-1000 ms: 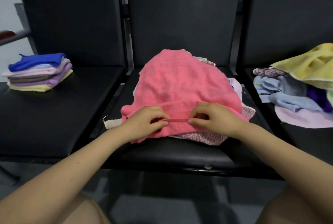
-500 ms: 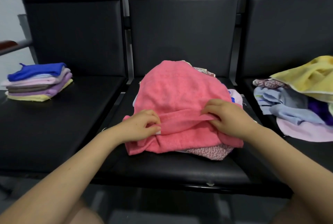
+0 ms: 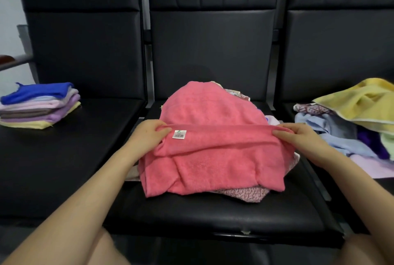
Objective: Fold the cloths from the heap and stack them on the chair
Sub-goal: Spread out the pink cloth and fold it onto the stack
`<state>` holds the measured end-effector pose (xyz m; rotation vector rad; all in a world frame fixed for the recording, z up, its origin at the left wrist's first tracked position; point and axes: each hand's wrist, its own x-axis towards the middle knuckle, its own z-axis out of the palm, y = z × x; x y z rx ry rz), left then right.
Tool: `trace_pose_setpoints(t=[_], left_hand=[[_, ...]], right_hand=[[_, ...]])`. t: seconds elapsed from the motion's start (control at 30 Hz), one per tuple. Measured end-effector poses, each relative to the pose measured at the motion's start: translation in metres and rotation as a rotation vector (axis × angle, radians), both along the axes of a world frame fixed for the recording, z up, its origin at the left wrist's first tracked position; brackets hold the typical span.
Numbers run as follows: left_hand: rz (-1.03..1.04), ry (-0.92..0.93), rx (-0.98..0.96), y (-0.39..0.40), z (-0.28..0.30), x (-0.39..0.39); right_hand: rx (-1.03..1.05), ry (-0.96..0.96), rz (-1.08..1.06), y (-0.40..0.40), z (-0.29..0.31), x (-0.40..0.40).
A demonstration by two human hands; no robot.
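Hands work a pink towel (image 3: 213,158) on the middle chair (image 3: 213,213) of a black three-seat row. The left hand (image 3: 147,134) pinches the towel's folded edge at its left end, thumb and fingers closed on the cloth beside a small white label (image 3: 179,134); the right hand (image 3: 298,137) has the same edge at the right end, its grip likewise closed on the fabric. The edge runs taut between them, raised above the rest of the towel, which drapes over other cloths, a patterned one (image 3: 245,194) showing beneath. A folded stack (image 3: 38,105), blue on top, sits on the left chair (image 3: 64,158). The unfolded heap (image 3: 351,120), yellow uppermost, lies on the right chair.
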<state>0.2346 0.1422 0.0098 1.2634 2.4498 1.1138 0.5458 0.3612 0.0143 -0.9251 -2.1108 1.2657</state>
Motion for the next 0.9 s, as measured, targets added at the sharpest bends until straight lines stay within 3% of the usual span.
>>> trace_pose_setpoints(t=[0.2,0.37,0.5,0.67,0.73,0.83,0.9], left_hand=[[0.192,-0.146,0.141,0.027,-0.011,0.001],[0.262,-0.426,0.185,0.042,-0.023,-0.003],[0.233,-0.644,0.283,0.035,-0.024,-0.01],[0.23,-0.559,0.273,0.034,-0.027,-0.008],[0.262,-0.52,0.262,0.035,-0.026,-0.009],[0.22,-0.691,0.256,0.033,-0.023,-0.01],[0.229,-0.62,0.251,0.029,-0.021,-0.011]], right_hand=[[-0.222,0.359,-0.338,0.013,0.005,-0.028],[-0.318,0.214,-0.323,0.016,-0.006,-0.068],[-0.041,0.142,-0.349,0.005,-0.006,-0.077],[0.204,0.251,-0.325,-0.008,-0.004,-0.074],[0.172,0.211,-0.291,-0.007,-0.006,-0.073],[0.005,0.065,-0.227,-0.006,-0.011,-0.068],[-0.03,0.072,-0.215,-0.008,-0.01,-0.064]])
